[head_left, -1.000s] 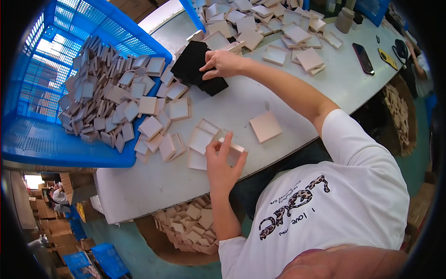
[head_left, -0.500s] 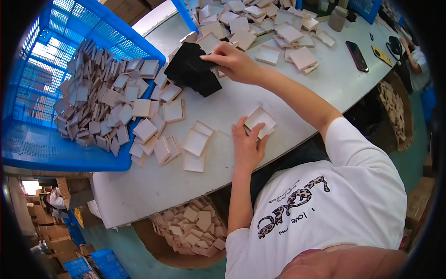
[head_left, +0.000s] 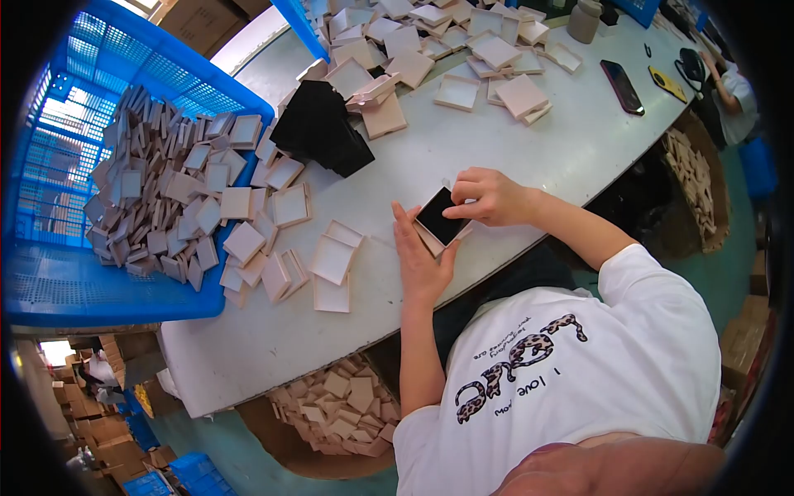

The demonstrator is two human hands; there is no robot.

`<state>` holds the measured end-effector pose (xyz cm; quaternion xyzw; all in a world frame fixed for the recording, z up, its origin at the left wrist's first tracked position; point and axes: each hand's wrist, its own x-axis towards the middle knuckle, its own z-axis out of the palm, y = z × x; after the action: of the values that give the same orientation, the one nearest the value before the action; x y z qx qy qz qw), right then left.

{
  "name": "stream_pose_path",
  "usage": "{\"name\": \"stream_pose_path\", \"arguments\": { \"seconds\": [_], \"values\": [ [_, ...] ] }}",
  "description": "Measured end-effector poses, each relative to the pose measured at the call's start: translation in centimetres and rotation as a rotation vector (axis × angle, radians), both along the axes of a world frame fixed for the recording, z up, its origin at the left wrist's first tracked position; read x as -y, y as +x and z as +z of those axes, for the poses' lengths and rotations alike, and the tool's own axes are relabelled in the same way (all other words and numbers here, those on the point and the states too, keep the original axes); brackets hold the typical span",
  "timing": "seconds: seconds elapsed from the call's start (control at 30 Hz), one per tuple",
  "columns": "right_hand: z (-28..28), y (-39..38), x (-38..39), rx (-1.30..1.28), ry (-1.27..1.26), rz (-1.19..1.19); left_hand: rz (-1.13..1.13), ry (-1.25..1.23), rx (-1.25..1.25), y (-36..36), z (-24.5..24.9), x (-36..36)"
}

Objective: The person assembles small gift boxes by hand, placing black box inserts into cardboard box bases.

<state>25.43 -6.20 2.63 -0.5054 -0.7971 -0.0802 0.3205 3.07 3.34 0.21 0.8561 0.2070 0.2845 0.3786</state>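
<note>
My left hand [head_left: 422, 263] steadies a small pale pink shallow box [head_left: 429, 239] on the table, with fingers along one side and the thumb at the near edge. A thin black square pad [head_left: 437, 217] lies over the box's opening and hides most of its inside. From the right, my right hand [head_left: 490, 198] has its fingers on the pad's edge, pinching or pressing it. To the left, a pile of black pads [head_left: 318, 131] sits on the table, and loose shallow boxes [head_left: 332, 258] lie nearer my left hand.
A blue plastic crate [head_left: 248, 285] full of box pieces stands at the left. More pieces [head_left: 496, 51] are heaped at the back of the white table [head_left: 248, 355]. A phone [head_left: 622, 87], a yellow object [head_left: 667, 84] and a jar [head_left: 584, 21] lie to the right. Another person sits at the far right.
My right hand has come from the black pile to the box, bringing a black pad that now covers its opening. My left hand stays at the box.
</note>
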Motion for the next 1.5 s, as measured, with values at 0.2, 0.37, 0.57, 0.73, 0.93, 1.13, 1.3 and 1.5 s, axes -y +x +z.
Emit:
{"name": "stream_pose_path", "arguments": {
  "seconds": [0.2,0.37,0.57,0.73,0.93,1.13,1.3,1.5],
  "values": [
    [0.3,-0.2,0.6,-0.048,-0.253,-0.051,-0.037,0.108,0.006,0.0,-0.1,-0.1],
    [0.7,5.3,0.9,-0.258,0.082,-0.352,-0.075,0.169,-0.029,0.0,0.1,-0.2],
    [-0.6,13.4,2.4,-0.064,-0.164,-1.350,-0.030,0.113,-0.014,0.1,0.4,0.2],
    [0.0,11.4,2.5,-0.171,0.113,-0.769,-0.026,0.131,-0.011,-0.1,0.0,-0.2],
    [0.0,0.8,-0.1,-0.411,-0.349,0.034,-0.013,-0.043,0.018,-0.4,0.0,-0.3],
    [0.5,-2.4,0.1,-0.165,-0.330,0.130,-0.015,-0.176,0.087,-0.3,-1.2,-0.2],
    [0.2,-1.2,1.4,-0.468,-0.240,0.033,-0.022,-0.130,0.035,-0.4,-0.4,-0.5],
    [-0.1,-1.2,-0.9,-0.216,-0.215,0.019,0.003,-0.139,-0.004,-0.5,-0.4,-0.6]
  ]
}}
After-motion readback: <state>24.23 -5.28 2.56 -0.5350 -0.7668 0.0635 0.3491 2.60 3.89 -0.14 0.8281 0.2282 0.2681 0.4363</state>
